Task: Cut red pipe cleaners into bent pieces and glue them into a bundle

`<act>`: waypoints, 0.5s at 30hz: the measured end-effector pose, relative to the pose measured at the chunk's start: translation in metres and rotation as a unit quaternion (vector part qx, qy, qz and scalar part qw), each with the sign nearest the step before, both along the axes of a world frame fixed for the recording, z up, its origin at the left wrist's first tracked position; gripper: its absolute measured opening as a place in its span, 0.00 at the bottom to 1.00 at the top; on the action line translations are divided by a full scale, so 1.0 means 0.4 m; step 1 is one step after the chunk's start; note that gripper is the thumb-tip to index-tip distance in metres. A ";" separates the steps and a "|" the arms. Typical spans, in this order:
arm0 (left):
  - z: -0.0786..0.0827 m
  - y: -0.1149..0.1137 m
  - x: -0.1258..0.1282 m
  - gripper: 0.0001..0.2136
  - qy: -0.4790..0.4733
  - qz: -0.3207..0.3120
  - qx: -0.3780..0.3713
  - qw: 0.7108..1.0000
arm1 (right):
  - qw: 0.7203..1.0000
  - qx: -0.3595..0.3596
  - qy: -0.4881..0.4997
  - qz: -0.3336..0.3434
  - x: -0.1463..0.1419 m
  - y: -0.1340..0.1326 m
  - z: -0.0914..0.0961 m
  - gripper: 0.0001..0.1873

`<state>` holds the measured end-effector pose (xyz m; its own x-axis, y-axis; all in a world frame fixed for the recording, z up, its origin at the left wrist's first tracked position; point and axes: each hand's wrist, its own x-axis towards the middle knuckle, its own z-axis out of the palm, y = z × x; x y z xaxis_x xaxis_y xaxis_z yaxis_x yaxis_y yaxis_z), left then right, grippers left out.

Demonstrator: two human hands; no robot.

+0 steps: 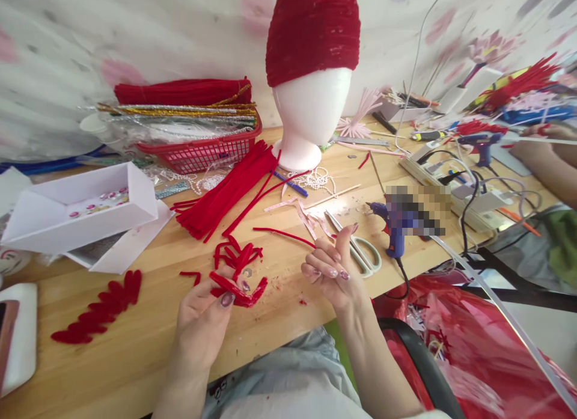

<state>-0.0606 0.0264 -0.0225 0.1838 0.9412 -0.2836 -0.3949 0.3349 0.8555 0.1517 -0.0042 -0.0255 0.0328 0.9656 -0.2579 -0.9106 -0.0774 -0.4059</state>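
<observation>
My left hand [205,320] is closed on a folded red pipe-cleaner piece [238,293], pinched between thumb and fingers just above the wooden table [135,347]. My right hand [331,269] hovers to its right with the fingers curled loosely inward; I cannot see anything in it. Loose bent red pipe-cleaner bits [237,253] lie just beyond my left hand. A single red pipe cleaner [282,234] lies between the hands. A chain of red leaf-shaped pieces [101,311] lies at the left. Scissors [358,247] rest right behind my right hand.
A foam head [311,112] wears a red cap [313,31] at the back. A bundle of red pipe cleaners [228,193], a red basket [202,151], a white box [76,205] and a blue glue gun [392,223] stand around. Another person's arm [547,166] is at far right.
</observation>
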 end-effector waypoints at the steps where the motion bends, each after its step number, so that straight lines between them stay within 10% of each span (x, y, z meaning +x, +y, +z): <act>1: -0.001 0.001 -0.003 0.14 -0.001 -0.005 0.004 1.000 | 1.000 -0.004 -0.009 -0.007 -0.001 0.002 0.003 0.42; 12: 0.027 0.019 -0.018 0.13 -0.028 0.049 0.037 0.998 | 0.922 0.018 -0.342 -0.181 0.084 -0.015 0.056 0.40; 15: 0.036 0.028 -0.037 0.12 -0.027 0.069 0.052 0.996 | 0.856 -0.007 -0.481 -0.191 0.083 -0.026 0.076 0.36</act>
